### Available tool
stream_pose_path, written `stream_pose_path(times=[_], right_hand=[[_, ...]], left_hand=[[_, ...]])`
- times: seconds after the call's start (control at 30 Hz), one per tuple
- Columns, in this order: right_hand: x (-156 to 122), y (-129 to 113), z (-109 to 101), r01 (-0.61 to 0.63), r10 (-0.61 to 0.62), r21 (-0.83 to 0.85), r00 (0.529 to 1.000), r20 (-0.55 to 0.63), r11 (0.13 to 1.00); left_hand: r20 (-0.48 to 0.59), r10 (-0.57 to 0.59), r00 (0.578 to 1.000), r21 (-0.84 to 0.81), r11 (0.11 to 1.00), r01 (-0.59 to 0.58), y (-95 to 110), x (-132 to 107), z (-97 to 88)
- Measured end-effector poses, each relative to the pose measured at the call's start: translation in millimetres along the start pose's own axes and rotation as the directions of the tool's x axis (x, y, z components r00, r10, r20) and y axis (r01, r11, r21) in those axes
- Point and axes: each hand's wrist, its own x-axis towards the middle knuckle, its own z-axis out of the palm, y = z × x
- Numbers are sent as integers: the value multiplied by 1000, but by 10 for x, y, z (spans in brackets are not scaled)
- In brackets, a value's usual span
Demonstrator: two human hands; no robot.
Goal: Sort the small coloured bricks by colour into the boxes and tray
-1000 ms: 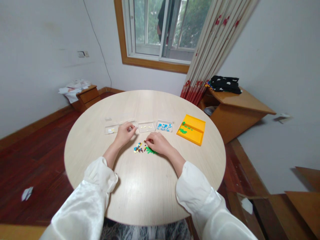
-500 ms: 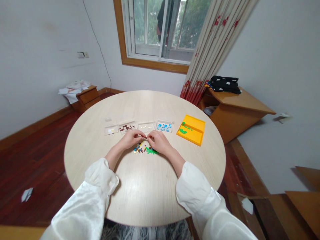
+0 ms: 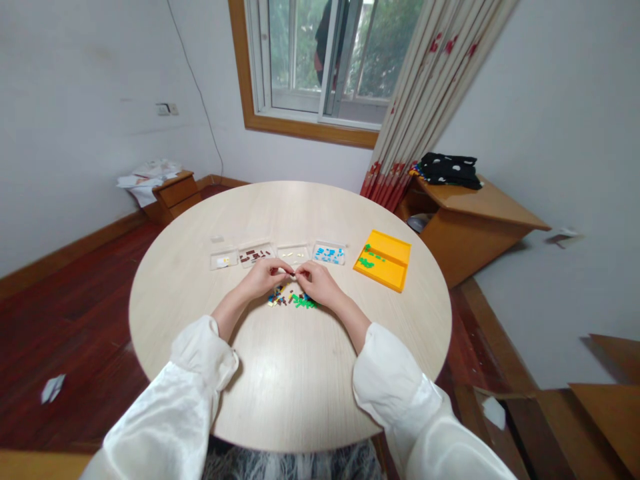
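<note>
Clear trays [image 3: 293,249] and a yellow tray [image 3: 387,272] are noted beyond, loose bricks [image 3: 303,302] nearer, while a dark piece [image 3: 291,273] is pinched by the left hand [image 3: 261,277], met by the right hand [image 3: 319,283], whose hold cannot be determined.

On the surface [image 3: 295,380], I'm seeing loose pieces [image 3: 303,302] lying before trays [image 3: 294,247], a case [image 3: 390,272] sitting toward the right edge.

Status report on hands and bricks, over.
Left hand pinching dark piece. Right hand alongside, grip unclear. Loose bricks on table, partly hidden by right hand.
</note>
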Motion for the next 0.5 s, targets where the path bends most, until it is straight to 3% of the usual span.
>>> stream_pose_path(times=[0.37,0.5], right_hand=[[14,-15,7,-17,17,75,1000,-3,997],[17,40,25,-24,25,21,1000,-19,999]], left_hand=[[-10,31,999,22,999,-31,-46,-7,6],[-148,-41,988,66,996,51,-90,12,-59]])
